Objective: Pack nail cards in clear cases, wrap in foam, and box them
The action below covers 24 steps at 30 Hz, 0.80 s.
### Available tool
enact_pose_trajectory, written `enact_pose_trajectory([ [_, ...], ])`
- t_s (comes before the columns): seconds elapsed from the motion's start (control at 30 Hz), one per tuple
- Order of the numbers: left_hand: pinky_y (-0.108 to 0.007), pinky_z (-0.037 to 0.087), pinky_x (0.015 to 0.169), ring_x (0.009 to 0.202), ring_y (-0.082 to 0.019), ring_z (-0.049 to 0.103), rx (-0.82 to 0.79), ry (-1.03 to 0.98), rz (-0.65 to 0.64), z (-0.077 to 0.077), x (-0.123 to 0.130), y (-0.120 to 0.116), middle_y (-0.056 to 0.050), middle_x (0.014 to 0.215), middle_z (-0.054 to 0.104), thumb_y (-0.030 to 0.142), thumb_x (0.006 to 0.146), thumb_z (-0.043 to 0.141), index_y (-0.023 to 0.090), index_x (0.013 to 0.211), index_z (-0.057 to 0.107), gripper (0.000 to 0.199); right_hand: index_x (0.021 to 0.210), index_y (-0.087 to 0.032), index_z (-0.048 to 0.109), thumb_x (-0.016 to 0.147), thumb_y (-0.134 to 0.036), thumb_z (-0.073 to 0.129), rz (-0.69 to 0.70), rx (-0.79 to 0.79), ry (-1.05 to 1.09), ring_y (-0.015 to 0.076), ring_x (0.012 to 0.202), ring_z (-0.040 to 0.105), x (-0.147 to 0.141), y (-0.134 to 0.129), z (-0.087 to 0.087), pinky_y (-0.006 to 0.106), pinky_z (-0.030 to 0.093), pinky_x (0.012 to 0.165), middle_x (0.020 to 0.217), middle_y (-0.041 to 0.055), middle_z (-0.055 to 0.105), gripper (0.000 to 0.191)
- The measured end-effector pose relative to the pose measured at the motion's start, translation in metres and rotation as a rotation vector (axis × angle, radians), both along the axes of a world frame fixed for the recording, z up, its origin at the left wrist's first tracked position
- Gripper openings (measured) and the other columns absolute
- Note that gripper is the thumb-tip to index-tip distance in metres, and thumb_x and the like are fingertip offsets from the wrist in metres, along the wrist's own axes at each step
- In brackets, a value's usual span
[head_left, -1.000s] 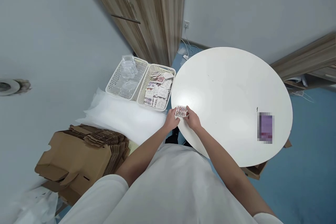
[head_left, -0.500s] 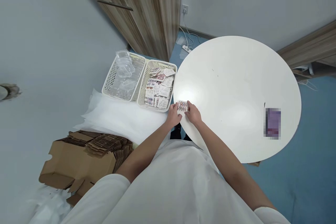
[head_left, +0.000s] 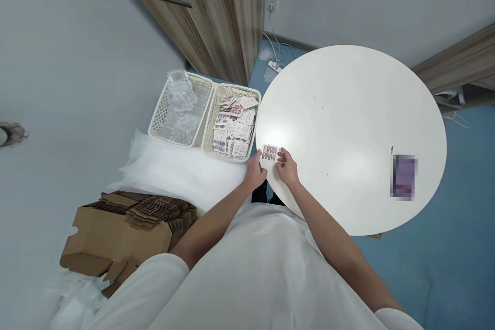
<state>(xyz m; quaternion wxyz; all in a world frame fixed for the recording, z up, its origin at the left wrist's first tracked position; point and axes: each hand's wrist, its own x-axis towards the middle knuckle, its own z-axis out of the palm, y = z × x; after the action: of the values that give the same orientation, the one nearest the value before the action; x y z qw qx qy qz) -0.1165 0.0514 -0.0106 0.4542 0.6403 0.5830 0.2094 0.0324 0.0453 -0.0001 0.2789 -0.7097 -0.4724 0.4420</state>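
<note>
A small card of press-on nails (head_left: 269, 152), with two rows of reddish and grey pieces, lies at the near left edge of the white round table (head_left: 348, 113). My left hand (head_left: 253, 171) is by the card's left edge, thumb and forefinger apart; whether a fingertip touches the card is hard to tell. On the other side, my right hand (head_left: 287, 166) has its fingers loosely bent and spread, close to the right edge. Neither hand is closed on the card. Left of the table, a white basket (head_left: 209, 139) holds many similar nail cards (head_left: 242, 131), some with their printed backs up.
A second white basket (head_left: 154, 118) contains clear plastic boxes (head_left: 181, 95). White foam sheets (head_left: 181, 170) lie before the baskets, with folded cardboard boxes (head_left: 119, 237) nearer me. A pixelated purple object (head_left: 404, 178) rests on the table's right. Behind are a power strip (head_left: 274, 66) and cabinet (head_left: 216, 15).
Both hands held the card between their fingers before; now it lies flat and the fingers have loosened. My right hand has drawn slightly away from it. The view has shifted a little.
</note>
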Motion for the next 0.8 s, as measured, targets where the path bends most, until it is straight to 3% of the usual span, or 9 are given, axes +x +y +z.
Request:
enact_pose_trajectory([
  [0.27,-0.046,0.030,0.095,0.118,-0.028,0.031,-0.018,0.019,-0.045,0.006,0.008,0.005,-0.011,0.125,0.041,0.007,0.065,0.046,0.017,0.134,0.020,0.075,0.130,-0.022,0.029,0.067,-0.016,0.045,0.010,0.027,0.004,0.0177,0.094,0.052,0.005,0.004,-0.005,0.034,0.047,0.076,0.120,0.0071,0.051,0.065],
  [0.8,-0.044,0.027,0.101,0.126,-0.027,0.024,-0.033,-0.040,0.012,0.005,0.009,-0.007,-0.010,0.139,0.024,0.011,0.069,0.049,0.019,0.136,0.011,0.078,0.132,-0.023,0.022,0.068,-0.020,0.050,0.094,0.082,0.062,0.0202,0.107,0.045,0.013,-0.010,-0.007,0.037,0.045,0.084,0.130,0.0090,0.038,0.070],
])
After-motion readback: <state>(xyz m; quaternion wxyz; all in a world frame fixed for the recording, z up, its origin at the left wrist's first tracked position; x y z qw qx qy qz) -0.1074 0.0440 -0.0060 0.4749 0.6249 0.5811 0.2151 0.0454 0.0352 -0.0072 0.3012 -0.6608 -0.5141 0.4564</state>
